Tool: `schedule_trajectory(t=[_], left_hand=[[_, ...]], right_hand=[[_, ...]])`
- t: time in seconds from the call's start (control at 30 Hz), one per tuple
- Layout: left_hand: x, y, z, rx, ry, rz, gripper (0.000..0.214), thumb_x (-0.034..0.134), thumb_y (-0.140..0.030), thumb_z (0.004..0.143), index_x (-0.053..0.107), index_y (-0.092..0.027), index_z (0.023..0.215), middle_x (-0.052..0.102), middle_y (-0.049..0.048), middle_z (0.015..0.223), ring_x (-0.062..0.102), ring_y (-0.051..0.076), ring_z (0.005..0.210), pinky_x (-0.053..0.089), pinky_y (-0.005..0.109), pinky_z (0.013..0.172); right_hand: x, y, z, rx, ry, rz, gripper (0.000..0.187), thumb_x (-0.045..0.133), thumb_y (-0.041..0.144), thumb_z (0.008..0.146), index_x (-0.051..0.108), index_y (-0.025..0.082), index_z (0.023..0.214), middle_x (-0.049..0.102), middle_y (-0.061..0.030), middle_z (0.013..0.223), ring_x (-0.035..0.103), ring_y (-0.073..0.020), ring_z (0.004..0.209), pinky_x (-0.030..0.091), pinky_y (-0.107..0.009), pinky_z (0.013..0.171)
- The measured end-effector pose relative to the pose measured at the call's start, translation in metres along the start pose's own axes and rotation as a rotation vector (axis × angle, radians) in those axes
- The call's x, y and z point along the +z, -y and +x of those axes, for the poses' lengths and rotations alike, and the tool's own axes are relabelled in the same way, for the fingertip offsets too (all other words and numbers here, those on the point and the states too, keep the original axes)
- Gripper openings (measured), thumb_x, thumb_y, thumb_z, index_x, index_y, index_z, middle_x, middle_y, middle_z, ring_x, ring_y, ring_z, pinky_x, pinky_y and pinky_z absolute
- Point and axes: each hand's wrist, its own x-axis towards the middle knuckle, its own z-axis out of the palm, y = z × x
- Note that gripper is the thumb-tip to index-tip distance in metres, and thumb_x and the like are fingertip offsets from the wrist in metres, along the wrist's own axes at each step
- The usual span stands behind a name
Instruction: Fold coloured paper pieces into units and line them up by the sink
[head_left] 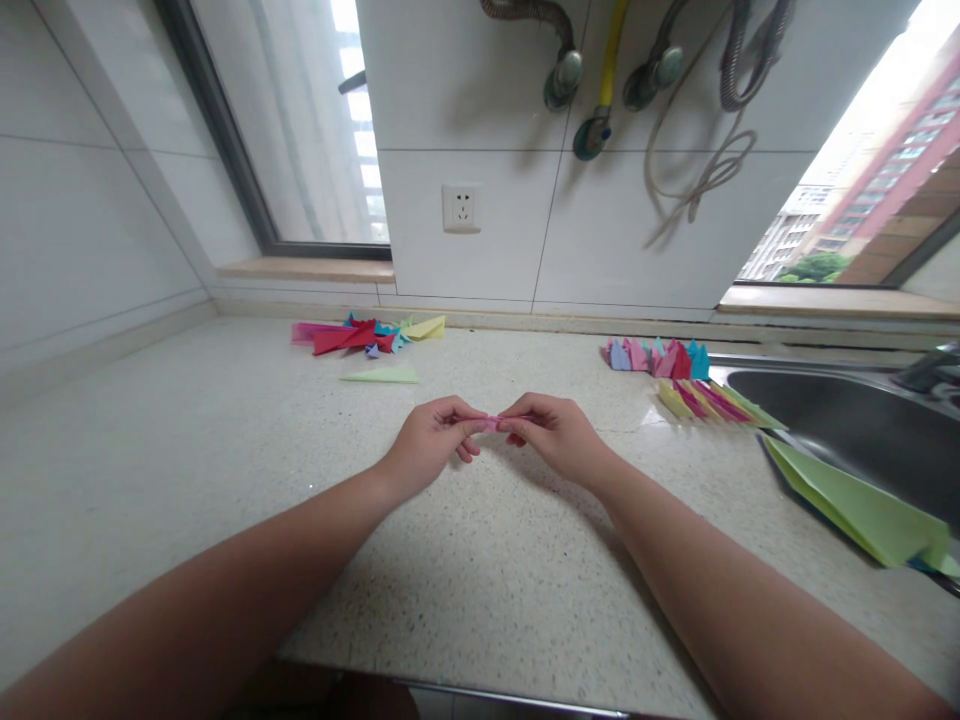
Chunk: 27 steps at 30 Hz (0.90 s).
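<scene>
A small piece of folded pink paper (492, 424) is pinched between my two hands, just above the speckled countertop (450, 580). My left hand (439, 435) grips its left end between thumb and forefinger. On the other end, the thumb and forefinger of my right hand (551, 430) are closed too. Most of the paper is hidden behind my fingertips, so its shape is hard to make out. Beyond my left hand lies a flat, pale green folded paper (381, 375).
A pile of coloured folded papers (352, 337) lies at the back left. Small folded paper pieces (649, 357) and yellow and magenta paper planes (701, 400) sit by the steel sink (825, 400). A large green paper plane (862, 500) overlaps the sink's edge. A socket (461, 209) is on the wall.
</scene>
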Motion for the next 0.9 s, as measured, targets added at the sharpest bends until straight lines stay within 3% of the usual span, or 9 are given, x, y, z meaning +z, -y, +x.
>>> schedule_trajectory(t=[0.3,0.67,0.9], left_hand=[[0.0033,-0.0022,-0.0027,-0.018,-0.043,0.047,0.019,0.072,-0.036,0.081,0.067,-0.018,0.082,0.06,-0.0041,0.056,0.052,0.008,0.039,0.038,0.018,0.034],[-0.0026,0.0043,0.0024,-0.055,-0.07,-0.021,0.023,0.075,-0.034,0.079,0.071,-0.015,0.09,0.063,-0.0007,0.06,0.056,0.009,0.048,0.042,0.018,0.041],[-0.0024,0.0032,0.0,-0.031,-0.037,-0.002,0.021,0.072,-0.036,0.08,0.064,-0.017,0.082,0.059,-0.0054,0.055,0.051,0.007,0.039,0.036,0.017,0.036]], right_hand=[[0.0003,0.0038,0.0007,-0.059,0.017,-0.007,0.018,0.064,0.034,0.088,0.071,0.018,0.086,0.069,-0.0033,0.07,0.065,-0.015,0.066,0.052,-0.028,0.064],[-0.0017,-0.0008,-0.0013,0.016,-0.07,0.022,0.022,0.069,0.039,0.084,0.072,0.017,0.086,0.07,-0.0039,0.069,0.066,-0.0153,0.063,0.053,-0.029,0.063],[-0.0003,-0.0035,-0.0022,0.066,0.031,0.072,0.026,0.062,0.044,0.089,0.063,0.018,0.091,0.07,-0.0038,0.074,0.067,-0.0143,0.059,0.054,-0.027,0.059]])
